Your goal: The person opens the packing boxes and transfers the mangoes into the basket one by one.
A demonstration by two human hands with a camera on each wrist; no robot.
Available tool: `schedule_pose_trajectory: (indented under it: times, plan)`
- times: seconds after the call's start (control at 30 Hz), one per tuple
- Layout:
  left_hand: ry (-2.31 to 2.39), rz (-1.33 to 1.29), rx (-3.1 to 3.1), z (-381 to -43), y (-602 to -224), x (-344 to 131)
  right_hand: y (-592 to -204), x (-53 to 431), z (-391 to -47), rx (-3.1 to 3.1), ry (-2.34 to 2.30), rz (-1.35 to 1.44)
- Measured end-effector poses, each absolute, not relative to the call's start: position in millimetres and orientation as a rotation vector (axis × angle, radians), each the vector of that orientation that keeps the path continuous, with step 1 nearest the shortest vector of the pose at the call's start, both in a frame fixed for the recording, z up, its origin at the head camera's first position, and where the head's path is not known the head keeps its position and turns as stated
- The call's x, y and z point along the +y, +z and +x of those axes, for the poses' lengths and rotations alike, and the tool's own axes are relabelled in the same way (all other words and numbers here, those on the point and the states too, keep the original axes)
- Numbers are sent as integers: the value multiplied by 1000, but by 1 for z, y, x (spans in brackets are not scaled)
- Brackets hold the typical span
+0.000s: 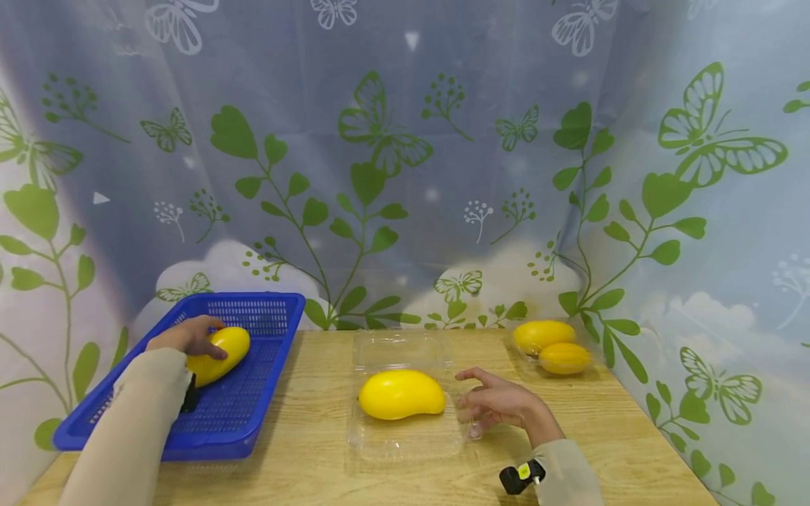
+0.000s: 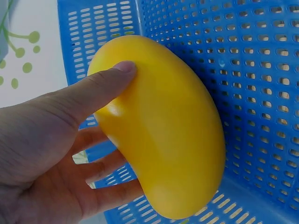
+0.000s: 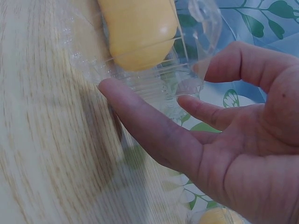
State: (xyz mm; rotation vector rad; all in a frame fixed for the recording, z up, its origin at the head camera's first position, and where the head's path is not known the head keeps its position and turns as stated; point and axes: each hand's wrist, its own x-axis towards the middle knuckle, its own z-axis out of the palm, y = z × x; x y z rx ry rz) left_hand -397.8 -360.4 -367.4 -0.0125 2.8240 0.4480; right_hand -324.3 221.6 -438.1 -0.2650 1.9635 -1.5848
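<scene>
My left hand (image 1: pixel 190 336) holds a yellow mango (image 1: pixel 235 345) inside the blue plastic basket (image 1: pixel 292 309). In the left wrist view the thumb lies over the top of this mango (image 2: pixel 173 130), and the other fingers reach under its side. A second yellow mango (image 1: pixel 401 395) lies in a clear plastic box (image 1: pixel 408 446) with its lid raised at the back. Beside the right edge of that box is my right hand (image 1: pixel 500 404), its fingers spread and loosely bent. In the right wrist view its fingertips are right at the box's clear wall (image 3: pixel 145 84).
Toward the back right of the wooden table (image 1: pixel 316 422), another clear box holds two yellow mangoes (image 1: pixel 565 358). A printed curtain (image 1: pixel 405 211) with leaves and butterflies hangs behind the table and along its sides. The basket stands at the table's left.
</scene>
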Motion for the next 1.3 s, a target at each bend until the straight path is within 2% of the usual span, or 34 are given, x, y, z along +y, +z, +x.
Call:
schedule_pose_trajectory:
  times: [0.57, 1.3]
  plan:
    - [438, 89, 2914, -397, -368, -357, -436, 222, -325, 1940, -1581, -297]
    - [428, 51, 2904, -400, -371, -354, -439, 221, -324, 1970, -1586, -255]
